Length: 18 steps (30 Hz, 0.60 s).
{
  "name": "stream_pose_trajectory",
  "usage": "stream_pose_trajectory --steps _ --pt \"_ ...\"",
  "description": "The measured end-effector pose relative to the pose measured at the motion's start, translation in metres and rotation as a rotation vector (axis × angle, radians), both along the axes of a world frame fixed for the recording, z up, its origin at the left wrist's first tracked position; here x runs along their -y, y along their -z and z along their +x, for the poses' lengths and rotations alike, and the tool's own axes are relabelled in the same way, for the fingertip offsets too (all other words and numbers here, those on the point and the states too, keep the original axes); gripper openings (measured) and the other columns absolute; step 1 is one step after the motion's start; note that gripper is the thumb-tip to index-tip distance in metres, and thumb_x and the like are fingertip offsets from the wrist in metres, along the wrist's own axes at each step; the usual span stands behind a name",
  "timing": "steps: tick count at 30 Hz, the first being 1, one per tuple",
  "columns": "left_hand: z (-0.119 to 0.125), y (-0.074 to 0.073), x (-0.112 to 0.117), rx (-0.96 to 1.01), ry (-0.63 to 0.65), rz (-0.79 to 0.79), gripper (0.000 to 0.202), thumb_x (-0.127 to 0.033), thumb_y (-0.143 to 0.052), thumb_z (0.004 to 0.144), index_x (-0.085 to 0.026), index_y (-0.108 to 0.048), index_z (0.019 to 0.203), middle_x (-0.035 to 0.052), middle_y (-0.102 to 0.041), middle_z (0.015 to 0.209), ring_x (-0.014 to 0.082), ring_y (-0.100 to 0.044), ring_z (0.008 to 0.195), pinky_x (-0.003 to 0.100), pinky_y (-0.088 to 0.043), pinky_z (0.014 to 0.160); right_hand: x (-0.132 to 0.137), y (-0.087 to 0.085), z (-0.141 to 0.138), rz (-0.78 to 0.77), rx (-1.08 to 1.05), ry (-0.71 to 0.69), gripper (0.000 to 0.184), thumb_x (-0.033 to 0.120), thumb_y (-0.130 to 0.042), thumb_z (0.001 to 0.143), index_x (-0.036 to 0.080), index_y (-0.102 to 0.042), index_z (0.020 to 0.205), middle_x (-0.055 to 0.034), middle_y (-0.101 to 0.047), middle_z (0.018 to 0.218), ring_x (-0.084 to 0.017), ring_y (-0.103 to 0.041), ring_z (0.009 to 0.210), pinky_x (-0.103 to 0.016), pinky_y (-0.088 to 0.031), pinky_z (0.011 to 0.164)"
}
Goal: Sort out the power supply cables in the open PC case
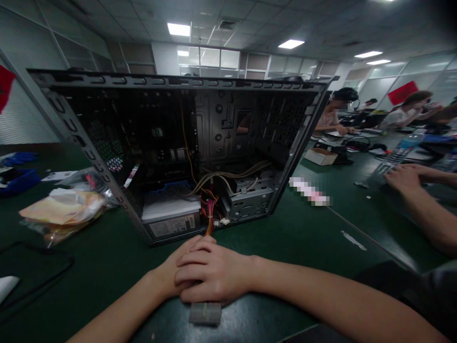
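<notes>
You have a black computer case [217, 119], open side facing you, standing on the tabletop [274, 247] — its multicoloured cable bundle [210, 209] runs over the bottom rim; a grey connector [204, 314] lies toward the tabletop's near edge.

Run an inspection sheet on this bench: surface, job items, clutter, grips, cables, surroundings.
Surface: dark green tabletop, glossy under the lights.
Job items: open-sided computer case standing on the table; labelled metal box inside, lower left; grey block just below the hands, probably a connector.
Clutter: plastic bags and blue tray left; cardboard box right.
Grips: right hand lies over left hand; finger closure partly hidden.
Cables: coloured wires run from the case to the hands; beige cables inside; dark cable on table, left.
Surroundings: another person's hands at right; more people beyond; ceiling lights on.
</notes>
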<state>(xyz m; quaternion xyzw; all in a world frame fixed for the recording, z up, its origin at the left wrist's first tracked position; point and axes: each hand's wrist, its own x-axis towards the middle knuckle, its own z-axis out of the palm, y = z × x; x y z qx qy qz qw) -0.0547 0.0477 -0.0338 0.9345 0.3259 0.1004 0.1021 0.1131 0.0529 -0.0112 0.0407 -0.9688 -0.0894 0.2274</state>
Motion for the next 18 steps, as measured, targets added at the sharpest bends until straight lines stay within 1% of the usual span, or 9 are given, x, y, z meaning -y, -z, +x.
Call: stream_pose_trajectory --steps 3,7,9,11,13,16,18 --pt "0.001 -0.001 0.0 -0.061 0.043 -0.05 0.034 -0.016 -0.056 0.079 -0.019 -0.059 0.112 0.0021 -0.064 0.114 0.0194 -0.056 0.106 0.034 -0.04 0.107 0.001 0.001 0.001 -0.015 0.02 0.003 0.025 0.028 -0.048 0.097 0.024 -0.071 0.107 -0.0021 -0.064 0.126 -0.025 -0.046 0.127 -0.045 -0.036 0.104" --pt "0.002 -0.005 0.001 -0.119 0.045 -0.023 0.022 -0.02 -0.057 0.084 -0.021 -0.059 0.105 0.0005 -0.063 0.109 0.0184 -0.054 0.103 0.032 -0.043 0.102 0.002 0.0 0.0 -0.032 0.005 0.0 0.026 0.029 -0.045 0.099 0.023 -0.07 0.105 -0.0022 -0.064 0.124 -0.025 -0.047 0.126 -0.044 -0.036 0.103" --pt "0.001 -0.005 0.001 -0.143 0.063 -0.006 0.022 -0.024 -0.057 0.086 -0.021 -0.058 0.107 0.0008 -0.062 0.11 0.0184 -0.053 0.106 0.033 -0.041 0.104 0.004 -0.001 0.0 -0.037 0.005 0.003 0.023 0.029 -0.048 0.097 0.023 -0.07 0.104 -0.0034 -0.064 0.123 -0.024 -0.049 0.125 -0.044 -0.037 0.102" --pt "-0.001 -0.001 0.0 -0.136 0.089 0.004 0.029 -0.028 -0.061 0.085 -0.02 -0.056 0.113 0.0015 -0.061 0.114 0.0185 -0.052 0.11 0.033 -0.038 0.108 0.005 -0.002 0.0 -0.039 0.009 0.01 0.02 0.029 -0.053 0.095 0.023 -0.069 0.104 -0.0048 -0.063 0.123 -0.024 -0.051 0.122 -0.043 -0.037 0.101" --pt "-0.003 0.004 -0.002 -0.094 0.1 0.01 0.033 -0.028 -0.064 0.083 -0.02 -0.055 0.114 0.0014 -0.061 0.114 0.0185 -0.052 0.11 0.034 -0.037 0.11 0.005 -0.003 0.0 -0.039 0.009 0.013 0.019 0.029 -0.055 0.094 0.023 -0.069 0.105 -0.0052 -0.063 0.124 -0.024 -0.052 0.121 -0.043 -0.038 0.1" --pt "-0.005 0.013 -0.002 -0.029 0.088 0.024 0.027 -0.024 -0.063 0.082 -0.021 -0.055 0.108 0.0 -0.061 0.109 0.0187 -0.054 0.104 0.036 -0.041 0.105 0.005 -0.002 0.0 -0.04 0.007 0.011 0.021 0.029 -0.053 0.094 0.024 -0.069 0.106 -0.0048 -0.063 0.124 -0.024 -0.052 0.12 -0.043 -0.038 0.1" --pt "-0.006 0.015 -0.001 0.004 0.074 0.023 0.024 -0.025 -0.061 0.081 -0.022 -0.055 0.104 -0.0005 -0.061 0.105 0.0196 -0.055 0.1 0.036 -0.045 0.099 0.005 -0.002 0.0 -0.041 0.013 0.011 0.021 0.029 -0.053 0.094 0.023 -0.069 0.106 -0.0043 -0.063 0.125 -0.024 -0.052 0.121 -0.044 -0.038 0.101"
